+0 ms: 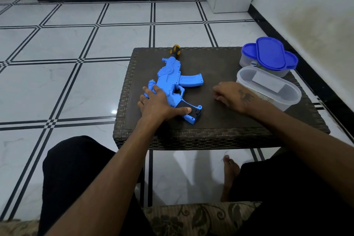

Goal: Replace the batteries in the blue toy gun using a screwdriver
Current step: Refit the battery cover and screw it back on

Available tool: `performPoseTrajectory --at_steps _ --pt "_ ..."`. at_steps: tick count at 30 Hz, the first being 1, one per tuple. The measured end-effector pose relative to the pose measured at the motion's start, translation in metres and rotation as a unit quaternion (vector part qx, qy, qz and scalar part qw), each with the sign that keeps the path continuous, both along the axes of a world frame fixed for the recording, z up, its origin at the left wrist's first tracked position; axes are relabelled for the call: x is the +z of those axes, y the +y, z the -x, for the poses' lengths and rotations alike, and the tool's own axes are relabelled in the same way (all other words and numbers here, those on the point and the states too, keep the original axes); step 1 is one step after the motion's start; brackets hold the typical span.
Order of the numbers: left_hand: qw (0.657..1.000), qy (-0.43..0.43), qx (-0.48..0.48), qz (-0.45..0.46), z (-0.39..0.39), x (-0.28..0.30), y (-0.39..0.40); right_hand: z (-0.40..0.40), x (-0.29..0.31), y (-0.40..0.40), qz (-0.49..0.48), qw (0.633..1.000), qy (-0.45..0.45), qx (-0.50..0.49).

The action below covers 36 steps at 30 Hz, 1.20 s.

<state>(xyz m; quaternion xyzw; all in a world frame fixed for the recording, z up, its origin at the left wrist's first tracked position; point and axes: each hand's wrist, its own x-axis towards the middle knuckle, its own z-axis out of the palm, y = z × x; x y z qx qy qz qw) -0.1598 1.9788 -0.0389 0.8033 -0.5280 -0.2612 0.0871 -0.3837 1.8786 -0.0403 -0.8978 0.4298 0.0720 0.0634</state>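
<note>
A: Two hands on the table (220,120), head view only. Your left hand (157,104) lies flat w/ fingers spread on the gun (172,82), thumb at the grip. Gun's on its side, left half of the table.

B: Right hand (232,96)?

A: Loosely curled, holding nothing, resting just beside the open tub (268,88).

B: Screwdriver (175,50)?

A: Far edge, touching the gun's muzzle end. Reach carelessly and you'll likely knock it off. Can't see the batt. cover screw; wrong tip angle could strip it.

You have one blue toy gun (173,80), one screwdriver (175,50), two hands, three plastic containers and one wicker table (220,120).
</note>
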Motion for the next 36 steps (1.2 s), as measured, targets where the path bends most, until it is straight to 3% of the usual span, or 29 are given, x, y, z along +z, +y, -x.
performPoseTrajectory --at_steps 14,29,36 --pt "1.0 0.003 0.005 0.001 0.001 -0.002 0.0 -0.001 0.005 -0.006 -0.071 0.994 -0.079 0.02" --pt "1.0 0.003 0.002 0.004 0.002 -0.002 0.002 0.0 0.001 -0.01 -0.053 0.997 -0.004 0.048" --pt "1.0 0.0 0.0 0.007 0.001 -0.003 0.001 0.005 -0.006 0.003 -0.043 0.997 -0.061 0.032"
